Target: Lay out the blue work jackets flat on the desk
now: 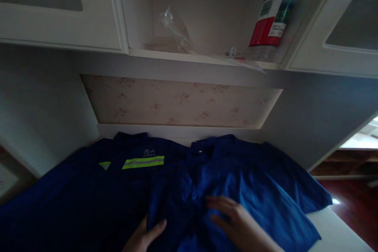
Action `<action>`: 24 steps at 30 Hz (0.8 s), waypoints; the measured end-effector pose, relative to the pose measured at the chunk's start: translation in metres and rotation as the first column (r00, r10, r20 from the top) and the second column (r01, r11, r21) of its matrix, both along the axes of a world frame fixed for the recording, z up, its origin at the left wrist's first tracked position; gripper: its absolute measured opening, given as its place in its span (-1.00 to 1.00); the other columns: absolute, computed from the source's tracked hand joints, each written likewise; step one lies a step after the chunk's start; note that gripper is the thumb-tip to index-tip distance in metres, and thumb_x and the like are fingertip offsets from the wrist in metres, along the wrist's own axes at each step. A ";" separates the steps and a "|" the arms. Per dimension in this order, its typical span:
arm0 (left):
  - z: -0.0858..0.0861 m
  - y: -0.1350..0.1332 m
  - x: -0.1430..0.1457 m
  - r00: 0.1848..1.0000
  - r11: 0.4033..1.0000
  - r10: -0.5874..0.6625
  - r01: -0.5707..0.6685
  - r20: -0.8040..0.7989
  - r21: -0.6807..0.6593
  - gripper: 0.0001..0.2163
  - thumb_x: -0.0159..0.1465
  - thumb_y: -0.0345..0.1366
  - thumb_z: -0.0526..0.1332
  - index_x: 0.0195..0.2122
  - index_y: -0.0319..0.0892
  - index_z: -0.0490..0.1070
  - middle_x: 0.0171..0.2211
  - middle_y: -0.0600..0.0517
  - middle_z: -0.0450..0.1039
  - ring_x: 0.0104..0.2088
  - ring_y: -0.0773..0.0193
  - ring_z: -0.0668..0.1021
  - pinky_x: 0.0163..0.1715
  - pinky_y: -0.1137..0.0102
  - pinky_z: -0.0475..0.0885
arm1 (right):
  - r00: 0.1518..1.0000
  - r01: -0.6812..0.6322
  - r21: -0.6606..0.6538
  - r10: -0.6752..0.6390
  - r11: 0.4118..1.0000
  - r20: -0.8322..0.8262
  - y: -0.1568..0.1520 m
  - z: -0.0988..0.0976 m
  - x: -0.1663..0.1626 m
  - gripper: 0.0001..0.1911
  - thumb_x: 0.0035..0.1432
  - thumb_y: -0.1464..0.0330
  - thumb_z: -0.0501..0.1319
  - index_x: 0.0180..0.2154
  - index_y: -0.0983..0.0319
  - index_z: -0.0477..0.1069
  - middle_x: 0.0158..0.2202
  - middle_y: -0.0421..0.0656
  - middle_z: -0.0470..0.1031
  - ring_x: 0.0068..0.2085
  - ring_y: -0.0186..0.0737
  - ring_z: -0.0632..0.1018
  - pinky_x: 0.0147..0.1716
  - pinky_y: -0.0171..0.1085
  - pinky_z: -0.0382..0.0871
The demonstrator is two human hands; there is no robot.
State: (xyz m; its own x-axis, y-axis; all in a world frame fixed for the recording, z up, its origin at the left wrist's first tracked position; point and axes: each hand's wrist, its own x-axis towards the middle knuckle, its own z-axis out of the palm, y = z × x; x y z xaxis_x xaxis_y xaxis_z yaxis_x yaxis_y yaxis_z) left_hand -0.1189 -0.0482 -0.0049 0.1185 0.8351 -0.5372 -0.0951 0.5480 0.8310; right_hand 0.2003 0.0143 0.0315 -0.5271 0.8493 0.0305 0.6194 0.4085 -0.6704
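Observation:
A blue work shirt (254, 181) lies spread on a white surface (336, 232), its collar toward the wall. My right hand (236, 220) rests flat on its middle, fingers spread and pointing left. My left hand (144, 236) is at the bottom edge of the view, thumb on a folded edge of the blue cloth; whether it pinches the cloth is unclear. To the left lies a darker navy jacket (88, 189) with yellow and grey reflective strips (143, 162).
Above is a white wall cabinet with an open shelf (203, 57) that holds a bottle with a red and white label (271, 23) and a clear plastic bag (177, 31). Floral wallpaper (180, 102) backs the surface. Red-brown floor (357, 208) shows at the right.

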 end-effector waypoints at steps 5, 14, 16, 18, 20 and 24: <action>-0.026 0.011 0.036 0.889 0.973 -0.111 0.188 -0.444 0.134 -0.39 0.10 -0.03 0.19 0.20 -0.06 0.28 0.23 -0.01 0.34 0.29 0.03 0.28 0.29 0.19 0.16 | 0.502 0.861 0.076 -0.864 0.504 0.044 0.050 -0.024 0.149 -0.22 -0.15 -0.08 0.24 -0.02 0.36 0.43 0.05 0.19 0.47 0.13 0.26 0.44 0.12 0.13 0.29; 0.025 0.021 0.023 0.908 0.919 -0.024 0.184 -0.417 0.348 -0.50 0.23 -0.13 0.09 0.20 -0.10 0.29 0.18 0.00 0.41 0.19 0.11 0.42 0.19 0.33 0.27 | 0.612 0.627 -0.547 -0.785 0.555 -0.094 0.073 0.025 0.133 -0.48 -0.29 0.01 0.42 -0.34 0.23 0.53 -0.46 -0.05 0.63 -0.40 0.08 0.63 -0.35 -0.07 0.54; 0.055 0.030 -0.002 0.902 0.883 0.044 0.166 -0.430 0.438 -0.54 0.24 -0.15 0.10 0.16 -0.12 0.34 0.15 0.00 0.45 0.15 0.09 0.46 0.17 0.32 0.29 | 0.538 0.648 -0.573 -0.834 0.501 -0.121 0.080 0.051 0.107 -0.38 -0.28 0.02 0.44 -0.18 0.23 0.53 -0.40 -0.02 0.64 -0.38 0.09 0.64 -0.34 -0.06 0.55; 0.082 0.040 -0.042 0.863 0.860 0.123 0.155 -0.491 0.487 -0.56 0.22 -0.15 0.12 0.11 -0.16 0.38 0.11 0.00 0.48 0.11 0.07 0.49 0.15 0.30 0.30 | 0.517 0.623 -0.589 -0.836 0.515 -0.184 0.085 0.075 0.073 -0.30 -0.24 0.02 0.44 -0.05 0.21 0.49 -0.33 -0.01 0.65 -0.36 0.10 0.64 -0.31 -0.03 0.56; 0.105 0.050 -0.096 0.790 0.847 0.205 0.152 -0.578 0.509 -0.53 0.21 -0.08 0.13 0.09 -0.19 0.38 0.10 -0.01 0.49 0.10 0.05 0.50 0.15 0.26 0.31 | 0.540 0.545 -0.600 -0.792 0.586 -0.284 0.089 0.091 0.032 -0.28 -0.17 0.02 0.43 0.03 0.20 0.46 -0.27 -0.01 0.65 -0.32 0.10 0.65 -0.28 -0.01 0.56; 0.135 0.059 -0.216 0.552 0.856 0.374 0.104 -0.745 0.507 -0.40 0.10 0.12 0.16 0.05 -0.21 0.39 0.02 -0.04 0.54 0.02 0.06 0.55 0.09 0.25 0.38 | 0.748 0.369 -0.490 -0.565 0.790 -0.348 0.104 0.078 -0.056 -0.33 0.09 -0.06 0.22 0.07 0.27 0.41 -0.16 0.00 0.63 -0.21 0.03 0.65 -0.18 -0.07 0.55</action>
